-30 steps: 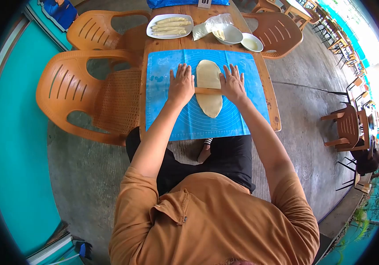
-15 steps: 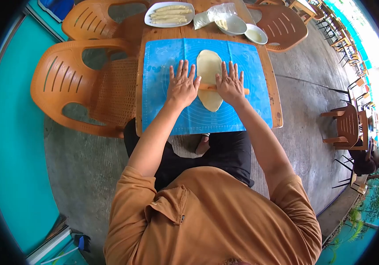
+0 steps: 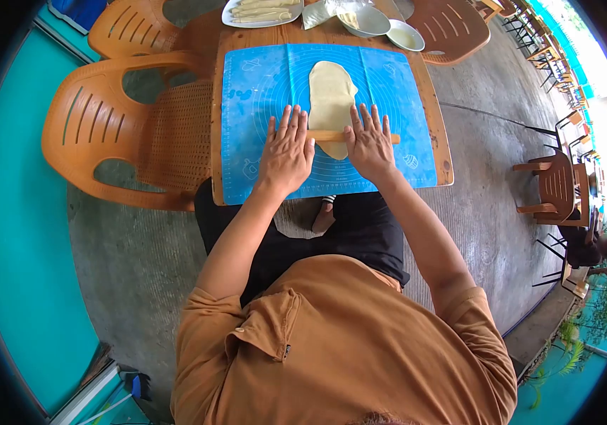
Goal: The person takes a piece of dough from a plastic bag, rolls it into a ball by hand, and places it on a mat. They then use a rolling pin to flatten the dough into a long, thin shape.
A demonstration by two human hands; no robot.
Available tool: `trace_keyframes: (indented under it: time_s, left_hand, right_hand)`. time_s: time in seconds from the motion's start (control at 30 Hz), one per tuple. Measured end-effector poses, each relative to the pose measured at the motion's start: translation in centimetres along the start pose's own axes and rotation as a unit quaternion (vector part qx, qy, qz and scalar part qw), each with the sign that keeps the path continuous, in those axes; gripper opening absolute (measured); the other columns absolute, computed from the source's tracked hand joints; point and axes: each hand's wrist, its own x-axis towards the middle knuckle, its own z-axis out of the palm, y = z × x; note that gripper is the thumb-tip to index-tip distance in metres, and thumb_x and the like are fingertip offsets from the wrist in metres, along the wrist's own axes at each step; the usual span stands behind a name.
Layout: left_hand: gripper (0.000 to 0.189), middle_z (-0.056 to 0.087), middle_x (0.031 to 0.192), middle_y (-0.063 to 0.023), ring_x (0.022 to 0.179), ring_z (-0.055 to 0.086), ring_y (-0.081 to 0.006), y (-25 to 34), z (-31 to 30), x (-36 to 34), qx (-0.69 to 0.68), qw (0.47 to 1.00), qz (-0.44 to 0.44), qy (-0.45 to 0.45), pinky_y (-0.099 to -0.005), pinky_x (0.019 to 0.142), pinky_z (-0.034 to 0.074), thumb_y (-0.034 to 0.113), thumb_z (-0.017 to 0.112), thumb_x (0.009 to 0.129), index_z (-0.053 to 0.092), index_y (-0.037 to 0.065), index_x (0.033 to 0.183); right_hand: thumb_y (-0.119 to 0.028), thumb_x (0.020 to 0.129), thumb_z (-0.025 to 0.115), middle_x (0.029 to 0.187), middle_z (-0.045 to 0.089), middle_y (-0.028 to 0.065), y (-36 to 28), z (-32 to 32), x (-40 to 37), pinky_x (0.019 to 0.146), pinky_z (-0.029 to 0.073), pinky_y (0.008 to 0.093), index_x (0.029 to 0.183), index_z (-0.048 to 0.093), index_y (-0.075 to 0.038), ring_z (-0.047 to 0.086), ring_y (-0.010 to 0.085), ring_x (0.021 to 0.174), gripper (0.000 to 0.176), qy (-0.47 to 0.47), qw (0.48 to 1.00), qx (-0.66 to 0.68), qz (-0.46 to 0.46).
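Observation:
A long oval sheet of pale dough (image 3: 331,99) lies on the blue printed mat (image 3: 247,127). Across its lower part rests a thin wooden rolling pin (image 3: 329,135). My left hand (image 3: 287,152) lies flat over the pin's left end, fingers stretched out and pointing forward. Over the right part of the pin is my right hand (image 3: 371,144), also flat with its fingers apart; the pin's tip sticks out beyond it. The palms hide parts of the pin.
Behind the mat, the wooden table (image 3: 303,35) holds a white plate (image 3: 238,20) of rolled dough pieces, a plastic bag (image 3: 317,14), a bowl (image 3: 365,23) and a smaller bowl (image 3: 406,35). Orange chairs (image 3: 98,120) flank the table. A person (image 3: 586,244) is far right.
The pin now crosses the dough nearer its lower end, with both hands on it. Less dough shows below the pin. The whole view has shifted, so the mat and plate appear higher.

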Motion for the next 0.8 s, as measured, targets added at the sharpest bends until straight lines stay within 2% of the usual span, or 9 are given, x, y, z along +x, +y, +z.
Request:
trace_keyframes:
  time_s: [0.23, 0.3, 0.57, 0.63, 0.67, 0.73, 0.77, 0.8]
  left_hand:
    - [0.062, 0.026, 0.172, -0.0169, 0.161, 0.019, -0.0291, 1.3, -0.9, -3.5, 0.004, 1.0, 0.017, -0.005, -0.0518, 0.132, 0.012, 0.033, 0.033, 0.113, 0.027, -0.002, 0.163]
    - [0.062, 0.027, 0.172, -0.0169, 0.161, 0.02, -0.0291, 1.4, -1.1, -4.1, 0.004, 1.0, 0.021, -0.005, -0.0519, 0.132, 0.013, 0.032, 0.034, 0.113, 0.028, -0.002, 0.163]
    - [0.061, 0.029, 0.171, -0.0171, 0.16, 0.025, -0.029, 1.9, -2.2, -5.8, -0.005, 0.999, 0.033, -0.022, -0.0526, 0.132, 0.014, 0.033, 0.037, 0.112, 0.031, -0.001, 0.162]
    - [0.06, 0.038, 0.166, -0.0185, 0.156, 0.033, -0.0296, 2.2, -2.7, -5.9, 0.01, 0.999, 0.035, -0.016, -0.0527, 0.131, 0.016, 0.034, 0.043, 0.11, 0.039, -0.003, 0.158]
    - [0.06, 0.038, 0.166, -0.0185, 0.156, 0.033, -0.0296, 2.4, -2.9, -5.9, 0.011, 0.999, 0.038, -0.015, -0.0527, 0.131, 0.016, 0.034, 0.043, 0.11, 0.039, -0.003, 0.158]
    - [0.052, 0.055, 0.154, -0.0166, 0.147, 0.047, -0.029, 2.9, -3.5, -6.0, 0.023, 0.999, 0.036, 0.002, -0.0541, 0.129, 0.021, 0.032, 0.05, 0.108, 0.055, -0.003, 0.147]
    - [0.052, 0.055, 0.154, -0.0166, 0.147, 0.047, -0.029, 2.8, -3.7, -6.0, 0.024, 0.999, 0.039, 0.002, -0.0541, 0.129, 0.021, 0.032, 0.05, 0.108, 0.055, -0.003, 0.147]
    - [0.048, 0.06, 0.148, -0.0143, 0.141, 0.052, -0.0276, 2.7, -3.9, -6.0, 0.01, 0.999, 0.038, 0.001, -0.0545, 0.128, 0.023, 0.031, 0.054, 0.107, 0.06, -0.002, 0.141]
  right_hand:
    - [-0.036, 0.112, 0.037, 0.161, 0.042, 0.0264, 0.1, 0.2, -3.2, 0.127, 0.018, 0.0607, 0.158, 0.04, 0.001, 0.028, 0.0466, 0.155, 0.06, 0.059, 0.997, 0.001, -0.049]
    - [-0.033, 0.111, 0.042, 0.161, 0.042, 0.026, -0.1, -0.2, -3.9, 0.127, 0.019, 0.0612, 0.158, 0.04, 0.0, 0.029, 0.0469, 0.154, 0.058, 0.065, 0.996, 0.01, -0.057]
    - [-0.029, 0.11, 0.046, 0.163, 0.042, 0.021, -0.2, -1.1, -6.0, 0.128, 0.019, 0.058, 0.16, 0.039, -0.005, 0.029, 0.0433, 0.155, 0.056, 0.054, 0.997, 0.021, -0.059]
    - [-0.029, 0.11, 0.046, 0.163, 0.041, 0.0202, -0.2, -1.1, -6.5, 0.128, 0.019, 0.0571, 0.16, 0.039, -0.005, 0.029, 0.0426, 0.156, 0.057, 0.056, 0.997, 0.017, -0.059]
    - [-0.028, 0.109, 0.048, 0.164, 0.042, 0.0192, -0.1, -1.1, -6.8, 0.128, 0.02, 0.0567, 0.16, 0.039, -0.006, 0.03, 0.0425, 0.155, 0.057, 0.056, 0.996, 0.018, -0.062]
    - [-0.026, 0.108, 0.049, 0.164, 0.042, 0.0181, -0.1, -1.2, -7.4, 0.128, 0.02, 0.0563, 0.16, 0.04, -0.006, 0.031, 0.0423, 0.155, 0.056, 0.058, 0.996, 0.02, -0.063]
    - [-0.024, 0.107, 0.051, 0.163, 0.043, 0.0171, 0.0, -1.3, -7.7, 0.128, 0.021, 0.0562, 0.159, 0.042, -0.006, 0.032, 0.0422, 0.155, 0.056, 0.057, 0.996, 0.033, -0.064]
    - [-0.022, 0.105, 0.054, 0.163, 0.044, 0.016, 0.0, -1.5, -7.9, 0.128, 0.022, 0.0561, 0.159, 0.043, -0.007, 0.033, 0.042, 0.154, 0.056, 0.057, 0.995, 0.046, -0.066]
